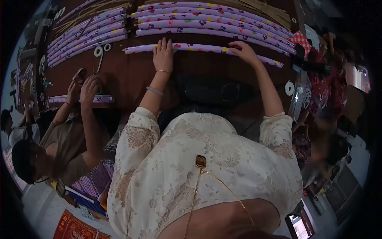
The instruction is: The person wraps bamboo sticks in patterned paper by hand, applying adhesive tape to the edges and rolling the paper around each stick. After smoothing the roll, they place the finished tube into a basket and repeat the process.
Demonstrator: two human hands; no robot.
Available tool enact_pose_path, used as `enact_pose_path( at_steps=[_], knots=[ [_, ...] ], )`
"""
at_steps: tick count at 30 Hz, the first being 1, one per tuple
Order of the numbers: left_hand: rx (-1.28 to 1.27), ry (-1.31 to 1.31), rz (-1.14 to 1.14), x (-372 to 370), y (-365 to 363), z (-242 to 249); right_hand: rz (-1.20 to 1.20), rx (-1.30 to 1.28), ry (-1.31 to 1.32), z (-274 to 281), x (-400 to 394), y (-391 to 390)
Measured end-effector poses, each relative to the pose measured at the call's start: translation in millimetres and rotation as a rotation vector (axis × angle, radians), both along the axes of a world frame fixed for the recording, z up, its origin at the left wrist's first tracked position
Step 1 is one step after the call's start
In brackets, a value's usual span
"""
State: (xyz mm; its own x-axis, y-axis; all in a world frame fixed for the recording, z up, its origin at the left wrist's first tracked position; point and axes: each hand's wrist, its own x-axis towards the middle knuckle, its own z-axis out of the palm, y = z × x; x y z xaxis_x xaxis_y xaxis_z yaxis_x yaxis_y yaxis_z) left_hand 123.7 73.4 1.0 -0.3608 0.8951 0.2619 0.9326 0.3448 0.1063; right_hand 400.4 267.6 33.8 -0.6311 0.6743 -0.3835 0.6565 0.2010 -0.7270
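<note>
A long purple roll of patterned wrapping paper [203, 48] lies crosswise on the brown table [135, 79] in front of me. My left hand [163, 55] rests on it left of its middle, with the fingers stretched out flat over the paper. Further right, my right hand [244, 52] is at the same roll, its thumb and fingers lightly bent and apart. Just behind lies a row of similar wrapping paper rolls [215, 24], side by side.
A second stack of rolls [89, 36] lies at the back left, near a white tape roll [98, 51]. Left of me, a co-worker's hands [84, 87] are above another roll [81, 98]. Another tape roll [289, 88] and red plastic bags [326, 89] are at the right.
</note>
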Motion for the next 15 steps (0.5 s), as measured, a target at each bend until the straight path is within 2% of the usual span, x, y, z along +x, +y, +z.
enact_pose_path(
  at_steps=[5,7,8,10,11,13,15],
  knots=[
    [0.008,-0.018,0.010,3,0,2,-0.054,0.188,-0.084,25,-79,-52],
    [-0.011,-0.035,0.002,3,0,5,0.089,0.261,-0.233,25,-92,-55],
    [-0.031,-0.022,0.004,4,1,6,0.098,0.262,-0.227,17,-91,-52],
    [-0.018,-0.031,0.013,3,2,4,0.153,0.095,0.019,-6,-72,-34],
    [-0.006,-0.043,0.004,4,1,3,0.163,0.098,0.018,-5,-65,-28],
    [0.001,-0.043,0.019,4,2,3,0.049,-0.317,0.232,8,-57,-20],
    [0.010,-0.038,0.017,5,2,3,-0.012,-0.363,0.183,31,-55,-21]
  ],
)
